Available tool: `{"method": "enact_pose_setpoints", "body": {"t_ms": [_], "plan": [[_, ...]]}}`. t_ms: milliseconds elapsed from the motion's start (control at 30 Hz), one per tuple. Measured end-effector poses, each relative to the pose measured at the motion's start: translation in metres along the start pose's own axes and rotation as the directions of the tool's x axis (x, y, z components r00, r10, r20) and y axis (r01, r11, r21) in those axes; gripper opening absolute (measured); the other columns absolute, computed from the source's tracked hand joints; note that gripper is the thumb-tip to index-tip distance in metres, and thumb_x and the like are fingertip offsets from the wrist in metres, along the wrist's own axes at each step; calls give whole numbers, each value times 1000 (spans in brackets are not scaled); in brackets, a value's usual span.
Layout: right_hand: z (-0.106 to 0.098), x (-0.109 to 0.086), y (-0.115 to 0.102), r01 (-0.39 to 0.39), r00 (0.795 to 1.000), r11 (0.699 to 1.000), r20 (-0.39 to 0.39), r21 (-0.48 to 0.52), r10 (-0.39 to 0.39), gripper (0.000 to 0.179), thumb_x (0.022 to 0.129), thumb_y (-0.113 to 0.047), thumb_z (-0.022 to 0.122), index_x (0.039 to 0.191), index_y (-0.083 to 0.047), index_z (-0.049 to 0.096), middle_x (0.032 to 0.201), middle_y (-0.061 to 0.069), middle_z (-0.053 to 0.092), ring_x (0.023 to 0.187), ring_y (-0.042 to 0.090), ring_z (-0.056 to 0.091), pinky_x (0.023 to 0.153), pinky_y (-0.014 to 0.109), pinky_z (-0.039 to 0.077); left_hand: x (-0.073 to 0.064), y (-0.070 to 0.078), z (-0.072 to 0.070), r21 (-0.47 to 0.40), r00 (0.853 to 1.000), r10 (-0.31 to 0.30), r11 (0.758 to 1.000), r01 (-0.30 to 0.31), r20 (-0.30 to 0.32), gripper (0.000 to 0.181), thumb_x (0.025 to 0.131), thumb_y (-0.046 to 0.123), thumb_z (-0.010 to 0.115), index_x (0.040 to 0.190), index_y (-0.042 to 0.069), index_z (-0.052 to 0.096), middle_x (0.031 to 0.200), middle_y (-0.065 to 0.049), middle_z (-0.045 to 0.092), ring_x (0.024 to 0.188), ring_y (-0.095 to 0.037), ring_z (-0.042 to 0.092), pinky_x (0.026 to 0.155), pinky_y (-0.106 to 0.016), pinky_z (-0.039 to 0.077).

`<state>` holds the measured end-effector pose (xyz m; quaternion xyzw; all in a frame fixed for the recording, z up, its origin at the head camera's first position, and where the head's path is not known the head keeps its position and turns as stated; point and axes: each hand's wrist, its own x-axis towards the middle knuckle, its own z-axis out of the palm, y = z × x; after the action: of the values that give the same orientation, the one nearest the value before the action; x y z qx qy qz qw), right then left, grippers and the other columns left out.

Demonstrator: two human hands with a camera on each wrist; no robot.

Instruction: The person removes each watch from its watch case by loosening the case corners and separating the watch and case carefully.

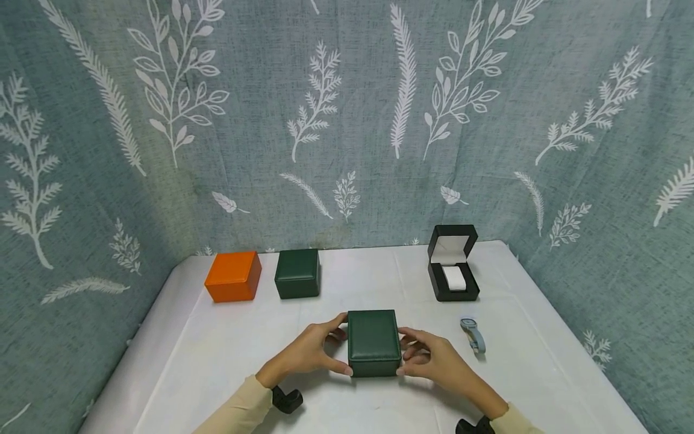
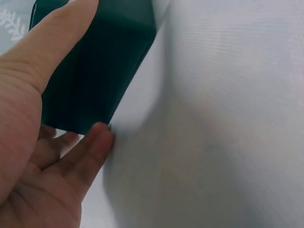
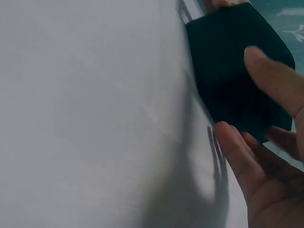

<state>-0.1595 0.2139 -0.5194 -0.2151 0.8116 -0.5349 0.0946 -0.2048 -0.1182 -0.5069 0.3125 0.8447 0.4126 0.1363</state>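
Observation:
A closed green watch box (image 1: 373, 337) with a padded lid is between both hands at the front middle of the table. From its left side my left hand (image 1: 309, 349) holds it, thumb at the near corner and fingers toward the far one. My right hand (image 1: 438, 361) holds the opposite side in much the same way. In the left wrist view, the thumb (image 2: 52, 40) lies along the dark green side (image 2: 102, 71). The right wrist view shows the right thumb (image 3: 273, 78) over the box's side, with fingertips (image 3: 225, 130) at its lower edge.
An orange box (image 1: 232, 277) and a second green box (image 1: 297, 273) stand closed at the back left. At the back right is an open black watch box (image 1: 454, 271) with a white cushion. A light blue watch (image 1: 473, 336) lies before it. Patterned cloth (image 1: 368, 120) surrounds the white table (image 1: 228, 361).

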Motion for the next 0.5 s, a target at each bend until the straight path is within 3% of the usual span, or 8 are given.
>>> {"method": "enact_pose_setpoints", "body": {"t_ms": [100, 200, 400, 500], "plan": [[-4, 6, -2, 48, 999, 999, 22, 16, -48, 96, 81, -27, 89, 160, -14, 36, 149, 15, 49, 122, 30, 61, 97, 36, 55, -1, -1, 1, 5, 1000, 7, 1000, -7, -4, 117, 74, 43, 93, 162, 2, 26, 155, -3, 48, 117, -13, 61, 99, -32, 51], [-7, 12, -4, 96, 995, 994, 32, -48, -95, 104, 78, -31, 91, 163, -23, 30, 160, 11, 37, 134, 35, 53, 106, 42, 48, 0, -2, 2, 20, 1000, 29, 999, -29, -8, 118, 74, 43, 93, 161, 0, 27, 155, -5, 49, 118, -15, 61, 100, -34, 51], [-11, 22, -3, 166, 983, 982, 95, -95, -157, 110, 77, -35, 92, 164, -25, 25, 166, 13, 25, 149, 37, 33, 115, 46, 38, 3, -2, 5, 52, 999, 38, 998, -37, -13, 120, 72, 43, 94, 160, -4, 27, 152, -7, 52, 118, -17, 61, 100, -35, 51], [-12, 25, -4, 197, 976, 976, 113, -98, -185, 110, 76, -35, 93, 164, -24, 26, 166, 14, 25, 150, 34, 31, 115, 44, 37, 3, -2, 6, 66, 1000, 26, 998, -25, -15, 121, 70, 44, 95, 159, -4, 28, 147, -6, 55, 116, -15, 60, 100, -34, 50]]}}
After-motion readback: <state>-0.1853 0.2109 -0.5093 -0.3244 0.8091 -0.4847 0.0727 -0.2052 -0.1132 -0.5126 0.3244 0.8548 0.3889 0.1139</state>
